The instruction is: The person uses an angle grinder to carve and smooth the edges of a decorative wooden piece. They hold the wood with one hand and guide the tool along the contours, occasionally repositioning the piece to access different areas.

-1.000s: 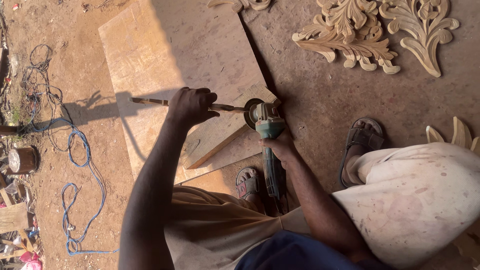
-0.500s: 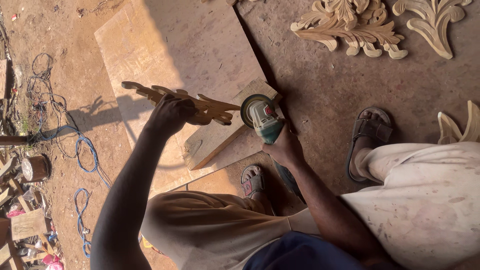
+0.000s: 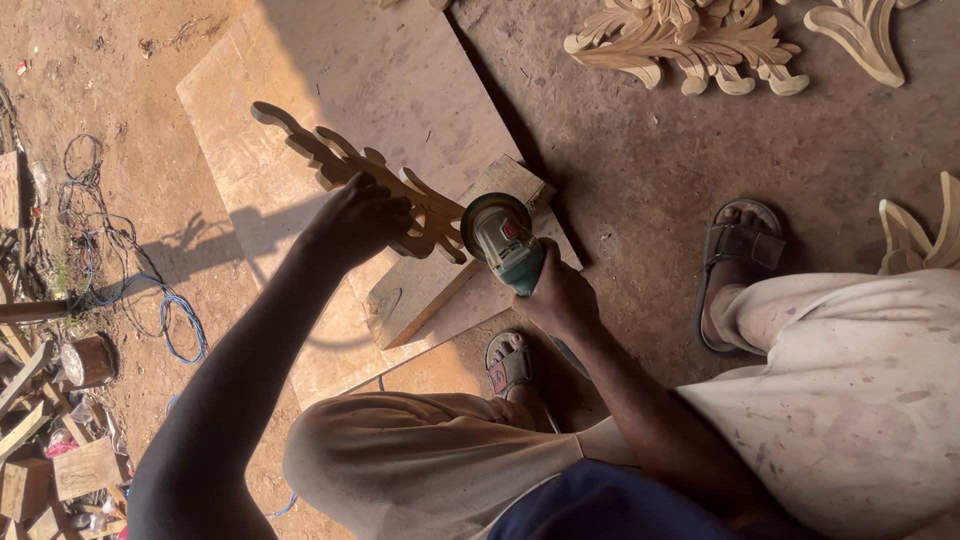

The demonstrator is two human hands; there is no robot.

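Now, carving: a flat wooden carving [image 3: 345,175] with leafy, scrolled edges was held up off the ground, running from its narrow tip at 10 o'clock down to its broad end at 4 o'clock, where it met the grinder.
Left hand: the left hand [image 3: 358,215] was closed around the middle of the carving, fingers curled over its upper edge, thumb side hidden beneath.
Right hand: the right hand [image 3: 560,298] was wrapped tight around the body of the grinder, at 4 o'clock from the carving.
Grinder: a green and grey angle grinder [image 3: 505,240] pointed toward 10 o'clock, its round disc touching the carving's lower end.
Wood block: a small rectangular block [image 3: 455,275] lay directly under the carving and grinder, resting on the board.
Board: a large pale board [image 3: 330,70] lay flat on the ground, stretching toward 12 o'clock, partly in sun and partly in shade.
Feet: one sandalled foot [image 3: 512,362] sat at 6 o'clock from the grinder, the other sandalled foot [image 3: 738,262] well apart at 3 o'clock.
Finished pieces: more pale carved ornaments [image 3: 690,40] lay on the dirt at 1 o'clock, well apart from the hands.
Cables: blue and dark cables [image 3: 150,290] lay tangled at 9 o'clock, near wood scraps [image 3: 60,440] at 8 o'clock.
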